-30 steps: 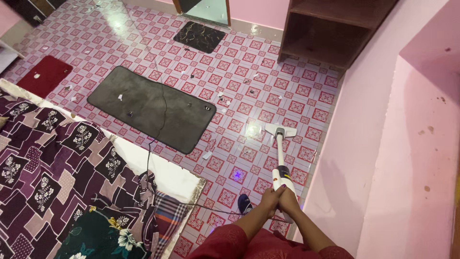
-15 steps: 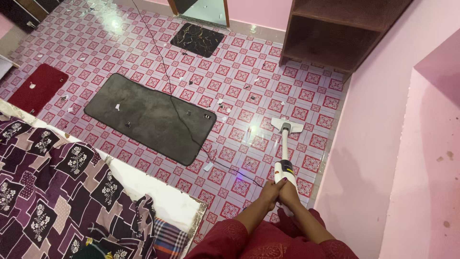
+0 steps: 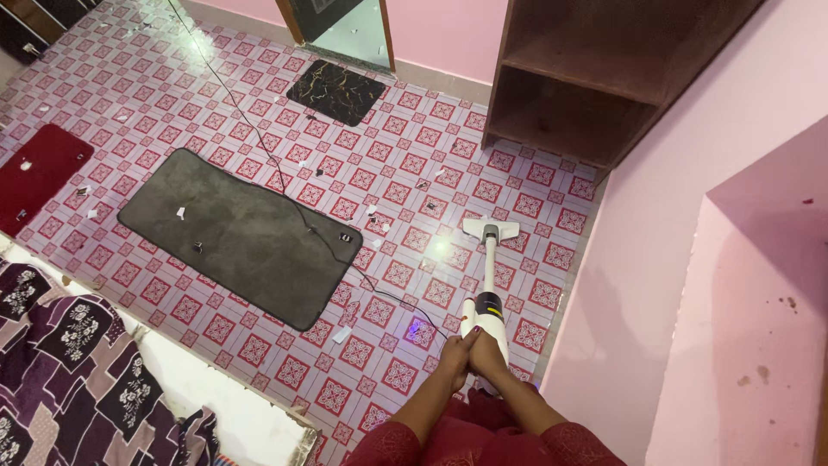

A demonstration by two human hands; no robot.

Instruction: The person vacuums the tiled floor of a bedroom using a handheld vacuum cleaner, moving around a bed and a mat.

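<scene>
Both of my hands are clasped together on the handle of a white stick vacuum cleaner. My left hand is on the left side of the handle and my right hand on the right. The vacuum's flat white floor head rests on the red-and-white patterned tile floor, pointing away from me. A thin black power cord runs from the vacuum across the grey rug toward the far left. Small scraps of paper and debris lie scattered on the tiles and rug.
A pink wall stands close on the right. A brown wooden shelf unit is at the back right. A black mat lies by a doorway, a red mat at the left. A bed with a purple patterned cover fills the lower left.
My view has moved forward and right, so the bed takes up less of the frame. The vacuum head has shifted slightly over the tiles, and the cord now trails across the rug.
</scene>
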